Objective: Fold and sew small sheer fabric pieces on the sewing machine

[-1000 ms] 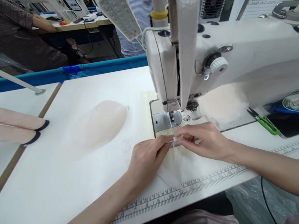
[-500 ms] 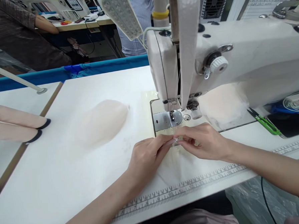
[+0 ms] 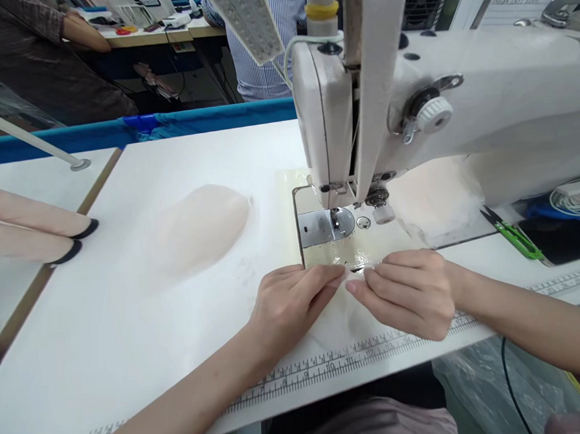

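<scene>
My left hand (image 3: 287,304) rests over the table just in front of the sewing machine (image 3: 331,130), its thumb and forefinger pinched together. Facing it, my right hand (image 3: 411,295) is closed too, fingers curled, with a narrow gap between the two sets of fingertips. What they pinch is small, whitish and mostly hidden, so I cannot make it out. Beyond my fingertips are the metal needle plate (image 3: 314,228) and the presser foot (image 3: 335,220). A sheer pale peach piece of fabric (image 3: 207,228) lies flat to the left.
More pale fabric (image 3: 434,193) lies beneath the machine arm. Green-handled snips (image 3: 517,239) are at the right, beside a dark flat object. A printed ruler (image 3: 327,368) follows the table's front edge. Two peach tubes with black ends (image 3: 32,224) are at left. Two people (image 3: 268,43) are behind.
My right hand has shifted slightly right and toward me, its fingers curling in more. My left hand stays nearly in place. The view has tilted a little.
</scene>
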A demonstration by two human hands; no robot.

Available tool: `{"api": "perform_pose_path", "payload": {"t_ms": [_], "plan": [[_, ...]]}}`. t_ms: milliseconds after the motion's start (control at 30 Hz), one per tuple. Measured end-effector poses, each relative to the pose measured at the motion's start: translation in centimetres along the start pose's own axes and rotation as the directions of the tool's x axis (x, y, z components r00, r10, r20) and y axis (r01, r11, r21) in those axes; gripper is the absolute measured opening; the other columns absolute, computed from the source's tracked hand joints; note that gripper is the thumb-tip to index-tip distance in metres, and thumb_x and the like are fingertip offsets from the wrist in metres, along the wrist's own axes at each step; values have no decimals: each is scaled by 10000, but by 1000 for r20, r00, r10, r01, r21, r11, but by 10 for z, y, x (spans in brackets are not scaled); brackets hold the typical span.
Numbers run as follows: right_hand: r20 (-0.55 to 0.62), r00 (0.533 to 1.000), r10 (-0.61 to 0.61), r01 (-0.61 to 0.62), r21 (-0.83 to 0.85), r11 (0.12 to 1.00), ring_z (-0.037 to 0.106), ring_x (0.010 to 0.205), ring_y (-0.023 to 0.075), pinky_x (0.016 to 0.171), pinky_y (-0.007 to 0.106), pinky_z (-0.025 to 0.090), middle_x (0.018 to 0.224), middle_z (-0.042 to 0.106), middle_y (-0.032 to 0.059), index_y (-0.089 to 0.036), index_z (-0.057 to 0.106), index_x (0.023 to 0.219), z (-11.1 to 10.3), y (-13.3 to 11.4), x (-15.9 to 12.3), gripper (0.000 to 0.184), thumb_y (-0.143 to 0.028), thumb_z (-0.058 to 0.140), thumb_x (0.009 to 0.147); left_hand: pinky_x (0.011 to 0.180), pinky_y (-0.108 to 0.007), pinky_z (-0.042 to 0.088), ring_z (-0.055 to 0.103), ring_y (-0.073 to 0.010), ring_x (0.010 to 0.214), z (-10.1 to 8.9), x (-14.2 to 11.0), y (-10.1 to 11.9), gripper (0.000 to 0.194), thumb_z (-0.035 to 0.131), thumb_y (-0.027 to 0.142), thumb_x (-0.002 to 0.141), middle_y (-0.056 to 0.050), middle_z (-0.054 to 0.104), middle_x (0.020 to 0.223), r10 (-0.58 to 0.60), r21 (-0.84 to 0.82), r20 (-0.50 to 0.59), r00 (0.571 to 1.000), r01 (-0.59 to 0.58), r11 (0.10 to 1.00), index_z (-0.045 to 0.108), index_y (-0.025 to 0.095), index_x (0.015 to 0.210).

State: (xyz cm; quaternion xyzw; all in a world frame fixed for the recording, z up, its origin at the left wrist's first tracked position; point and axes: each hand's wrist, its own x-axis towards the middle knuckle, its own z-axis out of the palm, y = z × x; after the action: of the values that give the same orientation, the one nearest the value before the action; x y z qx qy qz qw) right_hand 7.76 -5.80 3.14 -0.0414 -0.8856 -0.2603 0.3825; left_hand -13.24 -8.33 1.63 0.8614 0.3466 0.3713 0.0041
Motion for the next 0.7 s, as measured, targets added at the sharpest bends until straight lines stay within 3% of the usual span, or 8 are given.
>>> {"api": "perform_pose_path", "payload": {"t_ms": [100,167,267,333,400,500,567,700], "plan": [[31,997,66,-68,58,996,516,484,61,429,198,416,539,612,-50,-166,697,698,-3,-1,1,145,-99,661,821,495,-163,454,569,-59,477,-3,1,3,112,521,188,938,66,645,586,-78,-54,42,996,80,995,599,181,859],[121,956,267,-286,182,941,508,465,51,425,194,398,541,615,-61,-168,686,725,0,-3,-2,165,-132,619,871,423,-161,383,498,-53,417,-3,3,3,149,526,224,932,84,579,511,-199,-110,175,964,220,969,609,188,813],[359,741,568,-670,332,664,530,473,41,446,175,393,579,635,-63,-164,683,788,11,-3,-8,151,-195,593,904,393,-187,300,423,-62,376,0,6,0,155,581,255,890,92,493,443,-342,-38,349,873,378,925,633,201,754],[482,593,645,-805,331,492,540,485,42,479,167,398,570,622,-66,-166,694,808,20,-2,-11,129,-188,598,891,418,-208,291,438,-78,393,4,7,-4,87,609,256,862,84,511,464,-382,86,342,858,377,922,650,209,802],[541,487,686,-872,263,413,545,502,53,503,179,391,560,609,-67,-180,709,826,27,0,-12,124,-181,596,877,439,-229,299,463,-95,415,7,7,-7,111,639,262,838,79,556,524,-396,198,290,871,350,915,636,204,933],[594,381,708,-918,154,365,565,564,82,532,206,373,610,634,-52,-212,723,842,32,3,-11,138,-211,589,876,537,-277,383,575,-142,574,10,6,-9,267,664,282,837,12,668,753,-295,307,193,936,228,924,579,168,1063],[627,333,705,-933,111,341,581,609,96,549,216,364,660,660,-40,-226,725,849,33,5,-9,153,-230,578,889,685,-333,423,626,-190,764,9,5,-9,204,639,274,868,-45,696,920,-138,357,152,979,75,931,597,167,1037],[617,346,707,-909,33,416,580,625,104,539,228,329,713,687,-22,-234,726,870,33,8,-11,187,-288,555,922,827,-382,377,622,-206,902,8,3,-2,112,604,157,891,-12,726,1017,97,406,150,984,-151,902,657,198,981]]}}
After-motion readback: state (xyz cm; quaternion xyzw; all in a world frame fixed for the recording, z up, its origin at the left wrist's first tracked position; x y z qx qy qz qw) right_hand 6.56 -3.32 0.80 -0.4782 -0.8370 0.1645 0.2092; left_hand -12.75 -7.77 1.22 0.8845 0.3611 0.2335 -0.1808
